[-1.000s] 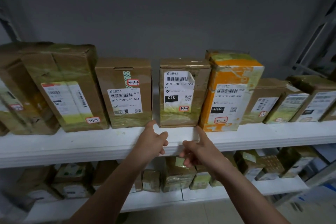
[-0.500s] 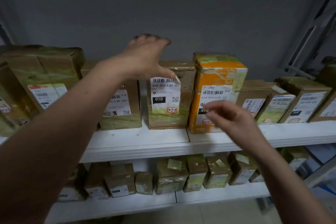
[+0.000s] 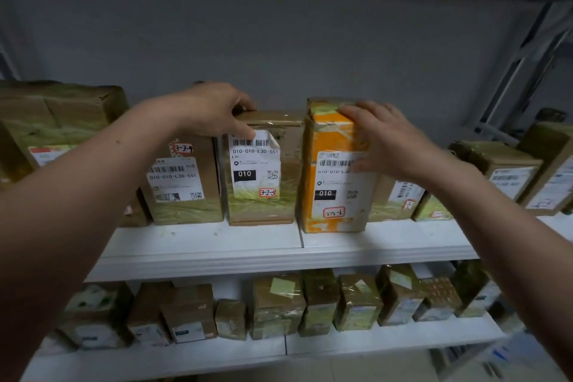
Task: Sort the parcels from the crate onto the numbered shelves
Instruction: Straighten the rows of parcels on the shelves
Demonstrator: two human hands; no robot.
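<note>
Left hand (image 3: 214, 112): I have it curled over the top left corner of the 3-2-5 box (image 3: 273, 170), thumb on the front, fingers on the lid.
Right hand (image 3: 390, 146): fingers straight and spread, flat on the orange box (image 3: 331, 139) near its top, holding nothing.
Parcels: both upright on the shelf (image 3: 248, 245), long axes vertical, just beside each other.
Key relation: each box sits straight ahead of its own hand.
Room: the 3-2-4 box (image 3: 186, 183) is close on the left and another box (image 3: 400, 195) close on the right. The shelf lip in front is bare, so I judge towards me is the free way out.
</note>
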